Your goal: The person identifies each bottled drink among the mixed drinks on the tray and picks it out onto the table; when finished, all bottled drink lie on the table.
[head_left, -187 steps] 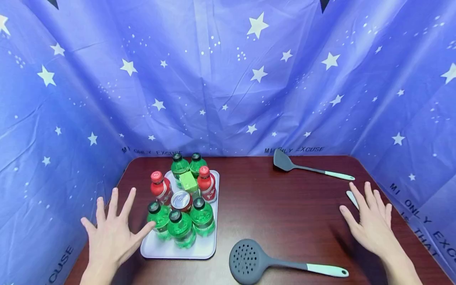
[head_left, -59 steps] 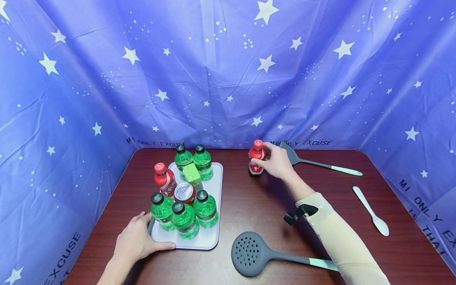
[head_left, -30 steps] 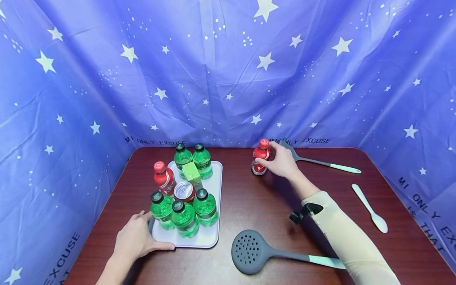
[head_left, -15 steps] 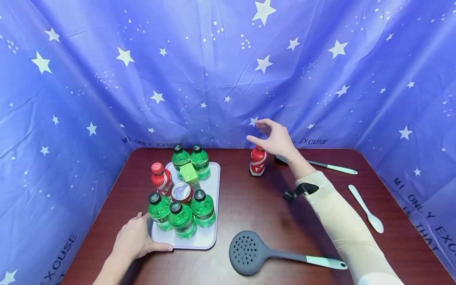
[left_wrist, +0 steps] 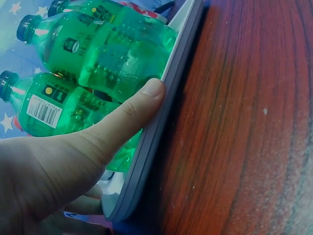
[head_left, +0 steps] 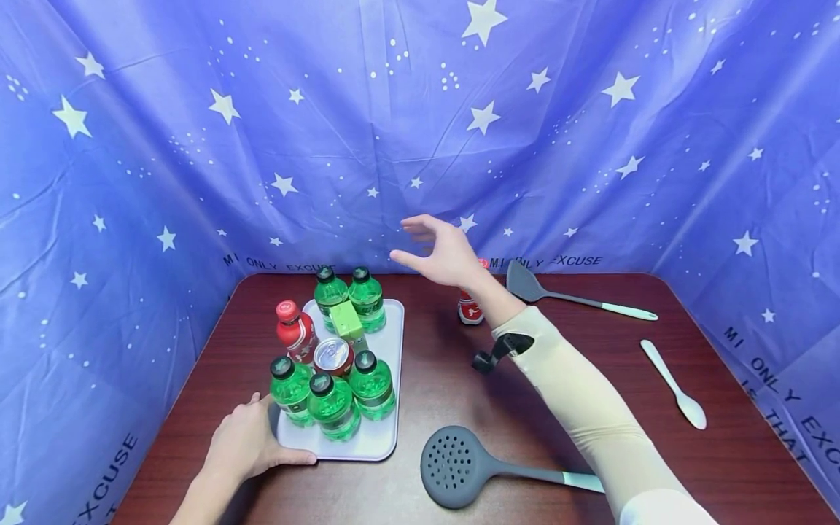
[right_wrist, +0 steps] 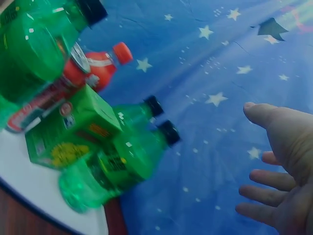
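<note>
My left hand (head_left: pixel 244 441) holds the near left corner of a white tray (head_left: pixel 387 437). The left wrist view shows the thumb (left_wrist: pixel 132 112) laid along the tray's rim, with the other fingers round the corner and partly hidden. Green soda bottles (head_left: pixel 335 412), a red bottle (head_left: pixel 298 337), a soda can (head_left: pixel 332 356) and a green drink carton (head_left: pixel 346 321) stand on the tray. My right hand (head_left: pixel 442 251) is in the air right of the tray's far end, fingers spread apart from the thumb and holding nothing. Behind its wrist, a second red bottle (head_left: pixel 469 310) stands upright on the table, partly hidden.
A grey slotted turner (head_left: pixel 453 467) lies at the table's front, its handle partly under the right sleeve. A grey spatula (head_left: pixel 525 284) lies at the back right, and a pale spoon (head_left: pixel 672 383) at the right. A starry blue cloth (head_left: pixel 367 146) encloses the table.
My right hand moved the red bottle off the tray onto the table, let go, rose and swung left toward the tray. My left hand came onto the tray's corner and stays there.
</note>
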A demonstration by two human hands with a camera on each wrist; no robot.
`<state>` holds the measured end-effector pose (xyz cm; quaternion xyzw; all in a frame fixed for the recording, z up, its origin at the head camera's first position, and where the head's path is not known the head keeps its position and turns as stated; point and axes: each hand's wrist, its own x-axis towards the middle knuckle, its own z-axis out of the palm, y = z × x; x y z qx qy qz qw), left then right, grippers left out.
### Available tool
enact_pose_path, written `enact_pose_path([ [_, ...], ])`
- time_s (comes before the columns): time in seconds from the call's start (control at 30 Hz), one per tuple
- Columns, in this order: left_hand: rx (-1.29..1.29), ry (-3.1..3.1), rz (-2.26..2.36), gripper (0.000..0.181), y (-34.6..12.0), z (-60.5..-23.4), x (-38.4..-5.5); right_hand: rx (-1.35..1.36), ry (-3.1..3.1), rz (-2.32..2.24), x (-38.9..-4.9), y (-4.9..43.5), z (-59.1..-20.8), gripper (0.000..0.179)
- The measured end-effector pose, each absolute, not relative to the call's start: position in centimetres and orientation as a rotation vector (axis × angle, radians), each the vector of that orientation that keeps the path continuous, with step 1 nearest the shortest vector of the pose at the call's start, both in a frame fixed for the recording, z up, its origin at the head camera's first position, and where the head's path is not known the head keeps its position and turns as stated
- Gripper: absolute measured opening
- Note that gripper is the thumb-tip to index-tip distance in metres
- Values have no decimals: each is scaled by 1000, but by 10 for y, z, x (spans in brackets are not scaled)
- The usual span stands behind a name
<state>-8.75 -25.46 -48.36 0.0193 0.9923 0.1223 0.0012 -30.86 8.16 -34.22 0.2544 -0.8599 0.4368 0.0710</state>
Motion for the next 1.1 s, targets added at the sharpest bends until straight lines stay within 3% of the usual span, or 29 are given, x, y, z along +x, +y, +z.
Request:
enact_pose_path([
  [0.47, 14, 3084, 355, 132, -255, -482, -90, 818, -2682, 1283, -307, 32, -388, 62],
  [1.1, -7, 3080, 401, 134, -256, -483, -93, 867, -2846, 1147, -313, 16, -434, 69],
])
